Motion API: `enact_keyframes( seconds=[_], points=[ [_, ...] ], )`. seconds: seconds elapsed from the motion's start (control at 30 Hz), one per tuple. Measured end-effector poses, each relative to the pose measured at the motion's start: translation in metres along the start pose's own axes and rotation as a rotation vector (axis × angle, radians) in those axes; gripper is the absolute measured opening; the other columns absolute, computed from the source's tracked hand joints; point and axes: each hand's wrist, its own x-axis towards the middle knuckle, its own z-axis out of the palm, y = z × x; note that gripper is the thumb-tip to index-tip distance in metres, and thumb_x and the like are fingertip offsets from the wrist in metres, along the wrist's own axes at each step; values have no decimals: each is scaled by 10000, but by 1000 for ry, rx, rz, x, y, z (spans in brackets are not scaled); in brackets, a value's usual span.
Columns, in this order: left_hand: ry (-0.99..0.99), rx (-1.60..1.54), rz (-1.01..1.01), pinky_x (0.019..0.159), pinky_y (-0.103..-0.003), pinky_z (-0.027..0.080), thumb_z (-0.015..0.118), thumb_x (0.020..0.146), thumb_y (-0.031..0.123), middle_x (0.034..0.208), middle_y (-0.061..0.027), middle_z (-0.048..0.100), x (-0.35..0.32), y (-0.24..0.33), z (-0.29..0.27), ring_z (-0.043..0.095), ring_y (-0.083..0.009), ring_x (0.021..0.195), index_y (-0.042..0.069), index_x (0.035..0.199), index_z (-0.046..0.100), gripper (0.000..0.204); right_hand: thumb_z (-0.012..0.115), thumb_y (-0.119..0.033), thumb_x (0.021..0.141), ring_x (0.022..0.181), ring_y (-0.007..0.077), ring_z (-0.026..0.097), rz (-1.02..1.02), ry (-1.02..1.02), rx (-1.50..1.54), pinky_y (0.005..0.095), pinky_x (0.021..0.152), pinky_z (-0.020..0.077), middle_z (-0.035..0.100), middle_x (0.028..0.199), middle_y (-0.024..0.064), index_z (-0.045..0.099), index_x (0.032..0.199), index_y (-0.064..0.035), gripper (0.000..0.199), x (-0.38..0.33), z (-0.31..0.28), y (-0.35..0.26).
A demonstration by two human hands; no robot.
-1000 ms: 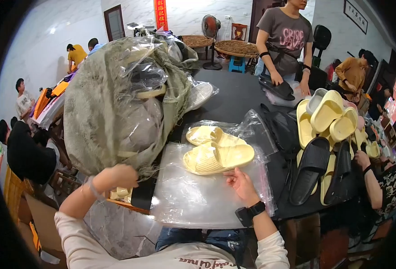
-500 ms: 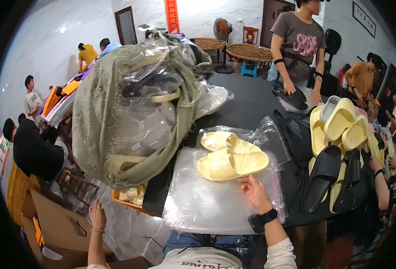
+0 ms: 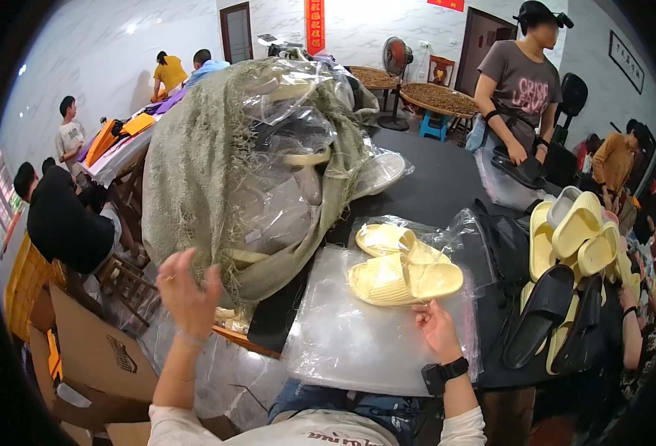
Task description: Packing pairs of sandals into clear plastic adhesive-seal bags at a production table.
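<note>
A: In the head view, where is the yellow pair (image 3: 406, 272)?

B: On the counter (image 3: 435, 175), atop a stack of flat clear bags (image 3: 335, 334), one slipper just behind the other, straps toward the left.

A: And the person's hands?

B: The left hand (image 3: 186, 296) is raised and empty by the sack (image 3: 186, 163), fingers spread, thumb apart. The right hand (image 3: 438, 328) is drawn narrow, its fingertips at the near side of the front slipper; whether they grip anything cannot be told.

A: What looks done?

B: The sack holds many slippers in clear wrapping, so those seem finished. The yellow pair looks partway: loose film (image 3: 464, 229) spreads at its far side, but whether both slippers lie fully inside a bag is unclear.

A: And what is left?

B: The stacked bags lie flat, apparently unused. At the right, the pile of yellow slippers (image 3: 579, 227) and the black pair (image 3: 542, 306) show no wrapping, so they appear undone. Across the counter, a co-worker (image 3: 519, 93) handles a black slipper (image 3: 517, 166) near more clear plastic; its progress is too small to judge.
</note>
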Motion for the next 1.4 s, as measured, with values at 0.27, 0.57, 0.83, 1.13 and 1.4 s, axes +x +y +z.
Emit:
enact_keyframes(
  seconds=[0.27,0.57,0.83,1.13,1.4],
  points=[
    [-222,7,-241,758,-357,443,643,803,111,969,-113,569,0,-67,39,549,-302,884,-3,1114,500,361,443,-263,965,718,148,550,-15,17,-33,291,677,473,647,943,140,566,989,7,297,2,-1,3],
    [-145,-2567,-564,841,-388,500,412,943,269,1163,-115,595,-79,-219,63,598,-254,997,45,1147,560,336,439,-233,968,708,157,558,13,-13,-11,295,675,475,639,942,140,545,994,-12,247,6,5,5],
    [60,-958,-1087,987,-410,343,530,893,244,1260,-93,514,-42,-189,72,450,-224,1185,35,1265,472,431,433,-233,970,717,162,567,-12,2,-9,305,675,483,639,936,146,544,1003,-15,247,0,0,0],
    [32,-1361,-870,771,-292,490,525,899,198,1074,-57,581,-11,-251,98,574,-156,921,28,1180,519,328,429,-221,971,722,170,572,-5,-1,1,301,676,484,639,929,147,542,1007,-11,241,3,-2,2],
    [231,-1384,-1104,842,-359,466,454,934,361,1170,-124,531,-107,-262,168,529,-236,1028,47,1267,457,458,423,-204,973,729,176,573,1,-3,18,305,675,488,635,944,154,534,1010,-7,229,3,-4,5]
  ],
)
